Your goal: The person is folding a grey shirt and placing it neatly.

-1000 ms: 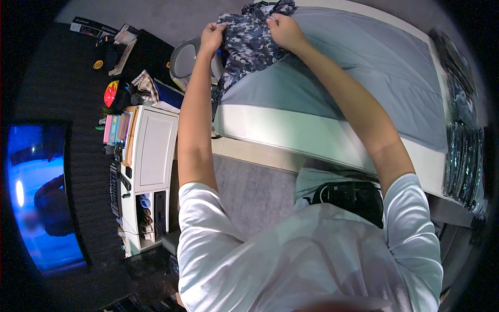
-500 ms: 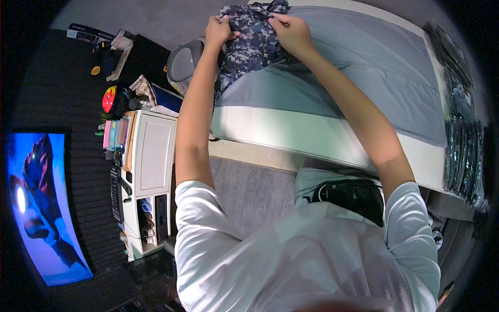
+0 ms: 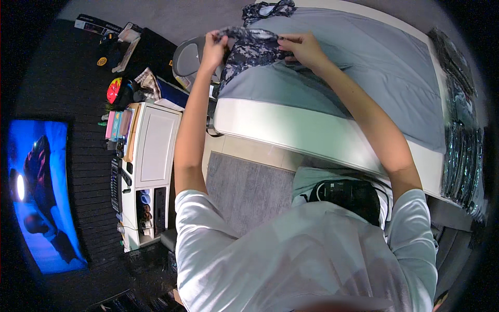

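A dark blue and grey camouflage-patterned cloth garment (image 3: 252, 53) is stretched between my two hands at the far left corner of a grey-covered table. My left hand (image 3: 212, 50) pinches its left upper corner. At the other end, my right hand (image 3: 305, 52) grips the edge between thumb and fingers. The upper edge is raised and slightly blurred, while the lower part drapes over the table's left side. Beyond it lies a second bunched piece of the same camouflage cloth (image 3: 270, 10) with a pale patch; I cannot tell whether the two are joined.
The grey sheet (image 3: 384, 78) covers a white-edged table (image 3: 291, 122). Plastic-wrapped packets (image 3: 460, 161) are stacked at its right end. A grey-lidded bin (image 3: 188, 58) and a white cabinet (image 3: 154, 148) stand left. A lit screen (image 3: 47, 203) is far left.
Both hands have come slightly nearer me, lifting and folding the garment's upper edge toward me. The bunched camouflage cloth beyond now shows separately on the sheet.
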### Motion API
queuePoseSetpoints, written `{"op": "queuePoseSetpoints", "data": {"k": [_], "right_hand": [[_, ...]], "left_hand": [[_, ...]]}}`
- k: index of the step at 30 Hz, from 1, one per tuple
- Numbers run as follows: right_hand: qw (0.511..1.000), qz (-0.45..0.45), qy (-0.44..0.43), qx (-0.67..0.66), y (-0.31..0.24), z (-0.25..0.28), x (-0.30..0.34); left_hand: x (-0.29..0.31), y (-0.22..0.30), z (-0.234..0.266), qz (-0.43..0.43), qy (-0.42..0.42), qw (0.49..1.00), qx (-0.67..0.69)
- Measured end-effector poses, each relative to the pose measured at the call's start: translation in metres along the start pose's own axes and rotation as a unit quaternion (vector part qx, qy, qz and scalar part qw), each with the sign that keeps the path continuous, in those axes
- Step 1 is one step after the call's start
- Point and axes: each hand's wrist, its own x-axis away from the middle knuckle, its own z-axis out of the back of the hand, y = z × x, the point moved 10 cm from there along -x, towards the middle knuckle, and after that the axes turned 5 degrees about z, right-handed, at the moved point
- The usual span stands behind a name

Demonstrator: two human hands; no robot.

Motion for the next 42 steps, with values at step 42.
{"op": "queuePoseSetpoints", "data": {"k": [42], "right_hand": [[0.863,0.381,-0.084,0.322,-0.041,-0.005,0.035]], "left_hand": [[0.166,0.12,-0.036,-0.325,0.011,0.869,-0.372]]}}
